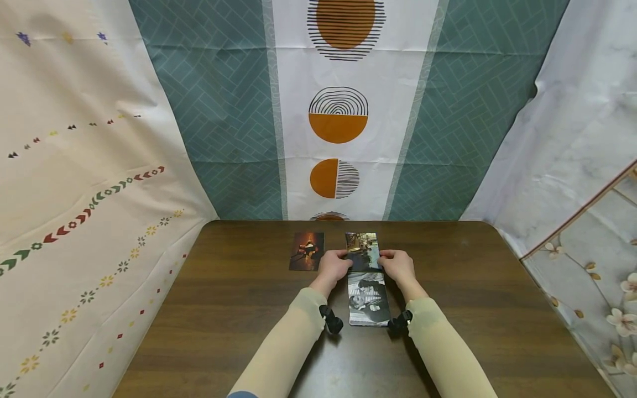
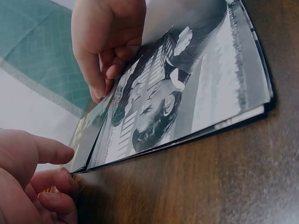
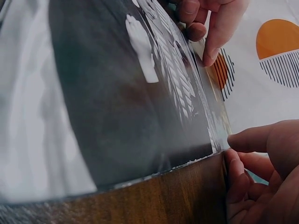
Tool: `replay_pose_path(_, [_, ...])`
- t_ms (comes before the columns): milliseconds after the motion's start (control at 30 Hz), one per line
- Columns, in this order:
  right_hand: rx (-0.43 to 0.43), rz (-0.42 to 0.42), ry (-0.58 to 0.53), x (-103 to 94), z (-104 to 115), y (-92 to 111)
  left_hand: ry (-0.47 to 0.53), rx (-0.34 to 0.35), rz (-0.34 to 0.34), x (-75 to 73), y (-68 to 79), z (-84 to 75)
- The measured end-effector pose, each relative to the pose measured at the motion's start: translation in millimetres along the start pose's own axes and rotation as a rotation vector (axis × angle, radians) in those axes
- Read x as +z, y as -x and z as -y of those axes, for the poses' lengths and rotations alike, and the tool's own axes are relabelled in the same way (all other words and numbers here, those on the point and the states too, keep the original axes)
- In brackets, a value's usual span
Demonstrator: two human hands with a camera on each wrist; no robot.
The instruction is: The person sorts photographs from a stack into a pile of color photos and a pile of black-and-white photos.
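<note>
Both hands are at the sides of a colour photo (image 1: 363, 245), which lies flat near the table's far edge. My left hand (image 1: 334, 269) pinches its left edge near the lower corner, thumb on top. Opposite, my right hand (image 1: 399, 266) pinches the right edge in the same way. Directly below is a black-and-white photo (image 1: 368, 301) of people, which tops a thin stack; its upper edge meets the colour photo's lower edge. In the left wrist view, the left hand (image 2: 39, 179) has its fingers curled beneath the thumb. The right wrist view shows the right hand (image 3: 266, 170) likewise.
A dark photo (image 1: 306, 251) with an orange glow lies to the left of the left hand. All of these lie on a brown wooden table (image 1: 224, 309). Patterned cloth (image 1: 338, 182) hangs behind the table, with more cloth at both sides.
</note>
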State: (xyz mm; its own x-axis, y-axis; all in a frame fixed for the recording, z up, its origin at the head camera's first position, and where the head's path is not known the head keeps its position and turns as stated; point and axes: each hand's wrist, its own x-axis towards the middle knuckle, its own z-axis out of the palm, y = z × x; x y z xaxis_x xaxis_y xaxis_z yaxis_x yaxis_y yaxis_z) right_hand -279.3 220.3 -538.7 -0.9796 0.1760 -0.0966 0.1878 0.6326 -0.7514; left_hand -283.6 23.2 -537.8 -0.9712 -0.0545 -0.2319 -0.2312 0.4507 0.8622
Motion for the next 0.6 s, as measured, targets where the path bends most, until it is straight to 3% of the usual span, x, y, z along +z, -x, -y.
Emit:
replay_pose_path(367, [-0.004, 0.009, -0.014, -0.8, 2.8, -0.3, 0.012, 0.009, -0.011, -1.8, -0.9, 0.7])
replay_pose_path(600, [0.014, 0.07, -0.077, -3.1, -0.3, 0.9, 0.108, 0.069, 0.077, -9.1, 5.0, 5.1])
